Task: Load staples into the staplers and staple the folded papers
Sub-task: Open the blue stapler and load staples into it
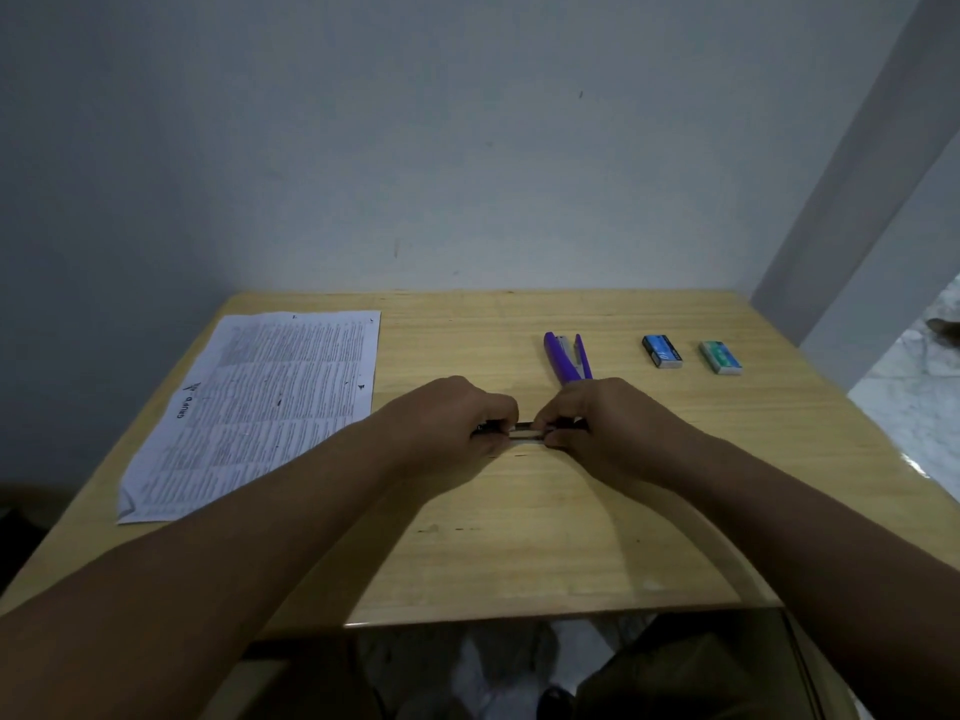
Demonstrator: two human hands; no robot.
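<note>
We see both hands meeting at the centre of the wooden worktop [519, 537]. The left hand [457, 418] and the right hand [597, 423] each have their fingers curled closed around opposite ends of a small black stapler [524, 432], which lies low over the worktop surface. A pale metal section of the stapler shows in the gap between the two grips; we cannot tell whether staples are seated in it.

A second, purple stapler [568, 357] lies on the worktop just beyond the right hand, its arms spread apart.

To its right, well apart from each other, lie two small staple boxes: a blue box [662, 351] and, farther right, a green box [720, 357]. Printing on both is too small to read.

At the left side of the worktop lies a sheet of printed paper [260, 407], flat, with its near left corner folded over. Along its left margin we read "GRUP D"; the body text is too fine to read.
</note>
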